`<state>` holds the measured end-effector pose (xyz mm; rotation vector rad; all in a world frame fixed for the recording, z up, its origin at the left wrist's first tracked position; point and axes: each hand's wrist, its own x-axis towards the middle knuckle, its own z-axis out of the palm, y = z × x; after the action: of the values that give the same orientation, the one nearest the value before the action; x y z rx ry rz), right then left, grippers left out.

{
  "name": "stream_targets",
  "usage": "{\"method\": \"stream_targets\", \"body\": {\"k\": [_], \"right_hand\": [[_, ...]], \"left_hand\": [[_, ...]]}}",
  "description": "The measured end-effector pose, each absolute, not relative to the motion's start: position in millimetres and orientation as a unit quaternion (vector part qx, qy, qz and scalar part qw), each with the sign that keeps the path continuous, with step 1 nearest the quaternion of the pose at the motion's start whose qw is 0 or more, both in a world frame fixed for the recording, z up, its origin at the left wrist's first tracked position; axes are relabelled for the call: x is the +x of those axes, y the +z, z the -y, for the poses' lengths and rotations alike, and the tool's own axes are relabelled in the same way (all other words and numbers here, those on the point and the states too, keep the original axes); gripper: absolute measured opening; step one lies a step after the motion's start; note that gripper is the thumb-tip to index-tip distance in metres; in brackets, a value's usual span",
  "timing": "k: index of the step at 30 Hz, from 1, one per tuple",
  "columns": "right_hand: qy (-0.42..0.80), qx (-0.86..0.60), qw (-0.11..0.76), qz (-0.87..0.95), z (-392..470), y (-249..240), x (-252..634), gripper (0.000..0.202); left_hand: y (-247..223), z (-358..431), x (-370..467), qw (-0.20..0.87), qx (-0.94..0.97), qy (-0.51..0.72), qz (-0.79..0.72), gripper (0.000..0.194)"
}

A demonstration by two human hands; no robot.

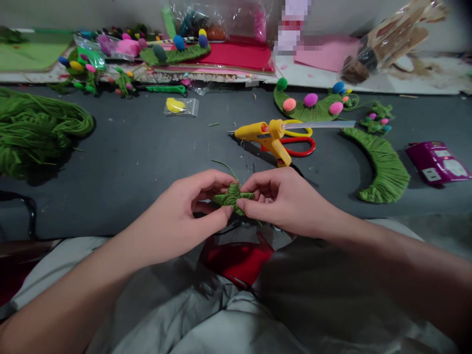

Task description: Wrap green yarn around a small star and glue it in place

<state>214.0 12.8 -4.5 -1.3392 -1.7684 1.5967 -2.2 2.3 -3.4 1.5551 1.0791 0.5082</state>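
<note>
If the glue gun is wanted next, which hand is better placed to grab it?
Probably the right hand: the glue gun lies just beyond it, its handle angled that way. The left hand is farther off. Both hands grip the star, so the left would hold it alone.

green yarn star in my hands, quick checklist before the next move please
1. Green yarn star held: ok, left hand and right hand both on it.
2. Loose strand tucked in: not ok, it sticks out beyond the fingers.
3. Glue gun nozzle aimed away from hands: ok, it points left.
4. Glue stick loaded: ok, it protrudes behind.
5. Gun hot: cannot tell.
6. Scissors uncovered: not ok, gun partly hides them.
</note>
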Motion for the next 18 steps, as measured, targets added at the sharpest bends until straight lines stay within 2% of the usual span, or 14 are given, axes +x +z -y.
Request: {"method": "stream_targets", "body": {"k": [7,18], "right_hand": [[0.572,-0.479,0.201,0.635,-12.3,-4.6,213.6,0.012],[0.566,-0.478,0.210,0.638,-12.3,-4.9,214.3,0.010]], "left_hand": [[-2.4,-1.6,-0.1,0.540,0.661,0.218,-0.473,0.030],[0.5,-1.1,-4.0,0.536,0.676,0.214,-0.458,0.039]]}}
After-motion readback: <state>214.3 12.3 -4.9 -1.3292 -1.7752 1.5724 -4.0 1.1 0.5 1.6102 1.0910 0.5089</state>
